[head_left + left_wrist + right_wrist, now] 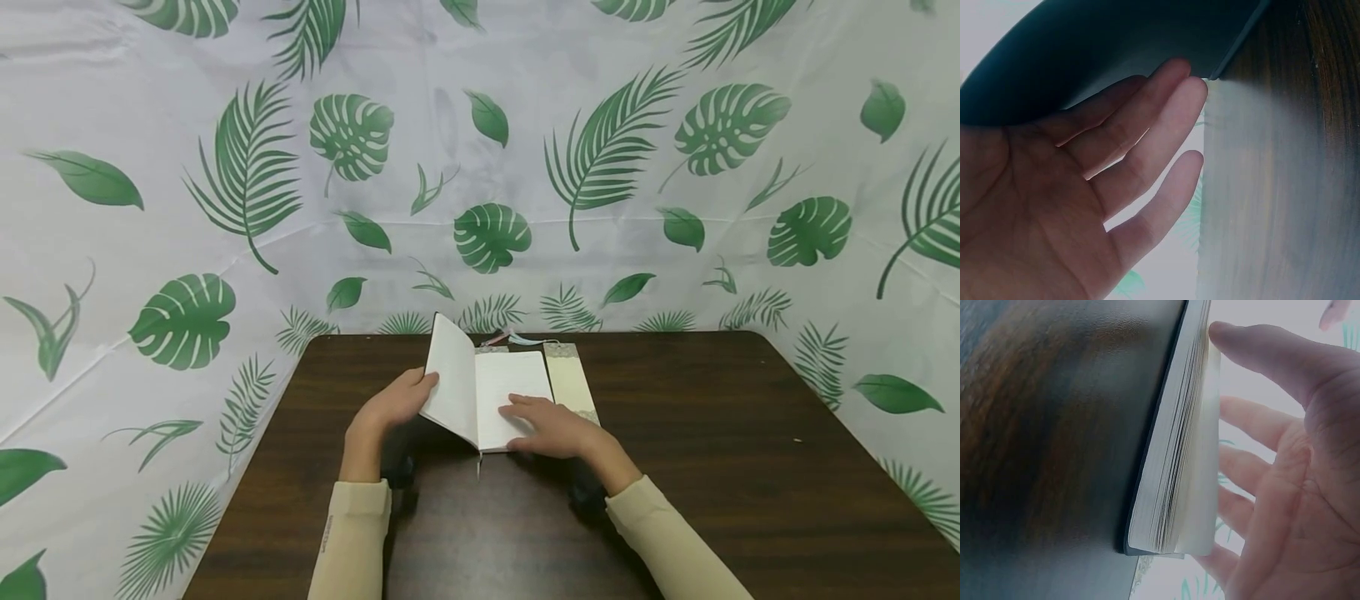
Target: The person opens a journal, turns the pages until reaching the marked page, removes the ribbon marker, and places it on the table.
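Observation:
An open notebook (513,392) with blank-looking pages lies near the far edge of the table, its left side raised at a slant. My left hand (396,400) holds that raised side at its outer edge, the thumb over the page. In the left wrist view, the fingers of the left hand (1110,150) reach along the outside of the dark cover (1147,37), which hides the thumb. Over the right page, my right hand (553,427) lies with fingers spread. The right wrist view shows the right hand (1285,469) beside the thick page block (1175,456), thumb at the page edge.
A pale yellow booklet (572,379) with a lace-like pattern sticks out to the right of the notebook. Tassels (521,339) lie behind it, and a thin ribbon (479,467) hangs from the spine. The dark wooden table (705,433) meets a leaf-print cloth (420,250).

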{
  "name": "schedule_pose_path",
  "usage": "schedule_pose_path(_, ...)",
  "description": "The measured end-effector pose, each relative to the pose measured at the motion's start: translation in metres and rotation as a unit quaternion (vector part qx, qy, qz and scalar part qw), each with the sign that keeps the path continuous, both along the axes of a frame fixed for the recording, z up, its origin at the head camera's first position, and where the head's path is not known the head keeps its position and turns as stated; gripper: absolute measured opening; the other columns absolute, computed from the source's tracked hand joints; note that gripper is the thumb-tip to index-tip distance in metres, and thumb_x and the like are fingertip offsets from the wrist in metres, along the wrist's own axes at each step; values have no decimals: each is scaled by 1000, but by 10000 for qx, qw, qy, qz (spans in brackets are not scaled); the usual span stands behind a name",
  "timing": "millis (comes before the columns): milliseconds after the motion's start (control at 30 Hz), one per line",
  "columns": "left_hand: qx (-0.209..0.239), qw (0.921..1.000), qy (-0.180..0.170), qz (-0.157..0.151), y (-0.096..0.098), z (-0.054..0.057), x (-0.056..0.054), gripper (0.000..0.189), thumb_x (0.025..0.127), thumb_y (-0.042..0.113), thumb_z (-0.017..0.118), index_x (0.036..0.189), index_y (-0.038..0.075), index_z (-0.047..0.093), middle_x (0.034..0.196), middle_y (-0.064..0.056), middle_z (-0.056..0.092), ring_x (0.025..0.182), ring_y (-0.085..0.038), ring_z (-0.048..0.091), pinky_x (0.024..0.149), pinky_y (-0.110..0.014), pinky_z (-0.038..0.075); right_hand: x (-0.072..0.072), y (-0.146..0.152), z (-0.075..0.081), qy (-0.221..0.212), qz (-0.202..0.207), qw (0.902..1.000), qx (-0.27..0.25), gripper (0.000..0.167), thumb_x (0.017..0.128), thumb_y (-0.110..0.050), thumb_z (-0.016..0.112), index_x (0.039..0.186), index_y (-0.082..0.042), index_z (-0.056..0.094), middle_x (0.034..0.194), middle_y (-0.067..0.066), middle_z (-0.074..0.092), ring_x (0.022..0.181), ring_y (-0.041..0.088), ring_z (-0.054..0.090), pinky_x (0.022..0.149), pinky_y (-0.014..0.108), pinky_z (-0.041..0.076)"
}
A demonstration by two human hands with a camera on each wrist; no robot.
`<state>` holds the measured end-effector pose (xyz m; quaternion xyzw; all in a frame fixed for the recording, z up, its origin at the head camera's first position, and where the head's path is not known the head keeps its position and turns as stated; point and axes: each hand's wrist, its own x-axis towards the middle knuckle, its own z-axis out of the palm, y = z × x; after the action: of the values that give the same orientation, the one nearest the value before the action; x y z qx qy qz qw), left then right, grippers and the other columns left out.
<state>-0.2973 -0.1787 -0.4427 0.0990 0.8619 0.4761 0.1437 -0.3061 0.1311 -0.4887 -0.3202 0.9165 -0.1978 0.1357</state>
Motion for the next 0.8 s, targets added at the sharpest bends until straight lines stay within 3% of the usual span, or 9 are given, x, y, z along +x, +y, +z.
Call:
schedule_pose_path(233,-97,10000,10,13,1,-1,1,52,116,35,33,140,-3,59,110,-15,66,106,-26,63,107,-53,47,3,2,6,145,-13,9999,74,51,103,-27,73,148,-5,62,158,19,57,148,40,52,122,57,40)
schedule_pose_path(533,-40,10000,8,10,2,0,1,53,117,36,32,139,-2,60,111,-15,67,108,-27,63,108,-53,47,8,0,15,266,-358,9970,631,49,98,-16,76,146,-14,65,156,9,60,142,34,58,111,56,50)
schedule_pose_path(733,-98,9999,45,13,1,-2,-1,54,117,36,32,148,-3,55,117,-16,67,116,-29,62,113,-55,45,9,-1,13,924,-721,9876,1041,49,95,-18,78,143,-17,67,147,5,67,124,34,69,97,59,54)
schedule_pose_path(800,-85,10000,40,-17,0,-3,-1,54,117,36,33,149,-2,54,117,-16,67,115,-28,63,112,-56,45,9,-1,13,1119,-866,9836,1121,50,94,-19,78,143,-17,67,147,7,67,123,37,69,97,61,53)
